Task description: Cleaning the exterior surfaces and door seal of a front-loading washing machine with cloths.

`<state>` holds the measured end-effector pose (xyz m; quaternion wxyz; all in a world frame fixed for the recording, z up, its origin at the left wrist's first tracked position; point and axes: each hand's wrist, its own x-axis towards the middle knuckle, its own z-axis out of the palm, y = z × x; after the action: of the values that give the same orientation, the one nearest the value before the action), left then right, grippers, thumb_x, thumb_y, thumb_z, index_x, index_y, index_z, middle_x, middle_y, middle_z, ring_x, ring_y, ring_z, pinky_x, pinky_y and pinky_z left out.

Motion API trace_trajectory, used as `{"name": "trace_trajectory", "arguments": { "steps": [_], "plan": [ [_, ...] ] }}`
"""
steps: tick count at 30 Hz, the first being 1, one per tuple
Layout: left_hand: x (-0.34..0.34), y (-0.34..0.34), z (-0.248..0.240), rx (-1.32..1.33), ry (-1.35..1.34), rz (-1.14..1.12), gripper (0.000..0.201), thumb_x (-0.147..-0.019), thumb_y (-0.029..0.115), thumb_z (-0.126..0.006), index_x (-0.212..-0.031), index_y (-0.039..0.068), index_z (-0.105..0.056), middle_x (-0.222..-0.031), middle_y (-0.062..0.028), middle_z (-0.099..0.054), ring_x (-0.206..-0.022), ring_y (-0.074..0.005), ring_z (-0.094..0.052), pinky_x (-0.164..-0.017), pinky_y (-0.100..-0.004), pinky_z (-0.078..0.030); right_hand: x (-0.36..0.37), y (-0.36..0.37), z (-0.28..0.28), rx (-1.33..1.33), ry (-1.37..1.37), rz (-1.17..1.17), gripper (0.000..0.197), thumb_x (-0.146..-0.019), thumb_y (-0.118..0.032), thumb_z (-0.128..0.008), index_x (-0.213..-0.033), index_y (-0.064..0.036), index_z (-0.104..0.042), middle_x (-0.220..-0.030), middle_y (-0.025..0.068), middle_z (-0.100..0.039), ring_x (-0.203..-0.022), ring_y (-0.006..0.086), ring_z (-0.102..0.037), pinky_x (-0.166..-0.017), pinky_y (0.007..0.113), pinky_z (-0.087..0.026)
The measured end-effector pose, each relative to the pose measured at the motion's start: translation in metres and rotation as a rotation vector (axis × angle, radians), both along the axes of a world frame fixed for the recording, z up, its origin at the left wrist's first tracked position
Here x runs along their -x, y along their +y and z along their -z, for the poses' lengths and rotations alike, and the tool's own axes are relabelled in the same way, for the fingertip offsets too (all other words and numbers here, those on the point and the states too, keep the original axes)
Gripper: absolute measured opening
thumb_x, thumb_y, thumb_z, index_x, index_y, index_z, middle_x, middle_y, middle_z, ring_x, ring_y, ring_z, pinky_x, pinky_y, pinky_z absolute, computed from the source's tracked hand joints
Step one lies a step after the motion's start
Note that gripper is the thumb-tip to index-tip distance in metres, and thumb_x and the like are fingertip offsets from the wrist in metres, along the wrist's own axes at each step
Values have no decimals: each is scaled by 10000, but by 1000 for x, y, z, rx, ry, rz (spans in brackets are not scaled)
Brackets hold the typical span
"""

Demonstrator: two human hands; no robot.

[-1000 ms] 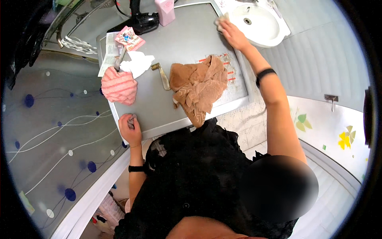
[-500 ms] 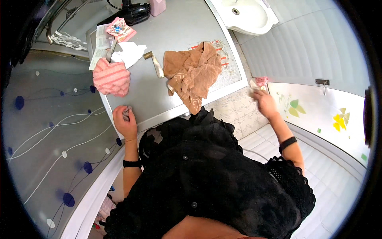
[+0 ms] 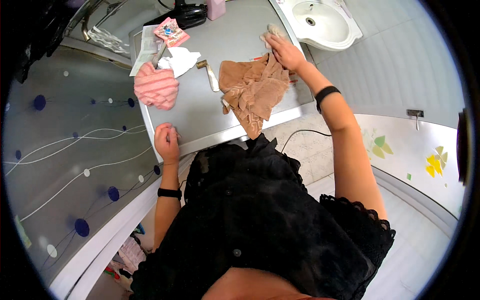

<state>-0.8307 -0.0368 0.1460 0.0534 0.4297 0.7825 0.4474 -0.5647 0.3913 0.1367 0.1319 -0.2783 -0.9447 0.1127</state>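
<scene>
At the far right of the grey tabletop (image 3: 192,117), my right hand (image 3: 286,51) has its fingers closed on a small crumpled pale beige cloth (image 3: 272,32). Below that hand, a brown towel (image 3: 255,87) with a pale line pattern lies bunched, one corner hanging over the near edge. My left hand (image 3: 166,144) is at the near left corner with its fingers curled. What it holds, if anything, is mostly hidden. A pink striped towel (image 3: 156,89) is bundled just beyond it.
A white cloth (image 3: 179,61), a pink packet (image 3: 171,32), a hair dryer (image 3: 180,16) and a pink bottle (image 3: 216,9) are farther back. A folding brush or handle (image 3: 212,77) lies mid-table. The white sink (image 3: 325,25) stands right of the table; a patterned grey panel (image 3: 75,145) is on the left.
My right hand has moved from beside the table's right side up and left onto the tabletop, carrying a pale cloth. The view has shifted slightly. My left hand stays by the near left corner.
</scene>
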Motion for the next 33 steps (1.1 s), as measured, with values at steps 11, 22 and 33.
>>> {"name": "trace_trajectory", "arguments": {
  "steps": [11, 22, 33],
  "plan": [
    [-87, 106, -93, 272, -12, 376, 744, -723, 169, -758, -1389, 130, -429, -1351, -171, -418, -1067, -307, -570, -812, -362, -523, -69, -58, -1, 91, 24, -33, 483, -955, -186, -443, -1418, -58, -397, -1433, 214, -407, -1364, 391, -324, -1125, 420, -286],
    [-145, 216, -62, 844, 252, 604, 828, -659, 344, -797, -1380, 124, -454, -1300, -261, -507, -984, -418, -637, -807, -441, -543, -137, -197, -37, 155, -145, -65, 494, -919, -238, -507, -1368, -36, -466, -1382, 189, -476, -1322, 373, -393, -1116, 418, -304],
    [-70, 121, -150, -55, -524, 262, 336, -774, 79, -709, -1085, -18, -625, -1029, -81, -670, -946, -141, -605, -826, -302, -481, -33, -32, 4, -28, -75, 37, 573, -940, -359, -476, -1405, -34, -398, -1464, 218, -369, -1360, 395, -330, -1118, 433, -301]
  ]
}}
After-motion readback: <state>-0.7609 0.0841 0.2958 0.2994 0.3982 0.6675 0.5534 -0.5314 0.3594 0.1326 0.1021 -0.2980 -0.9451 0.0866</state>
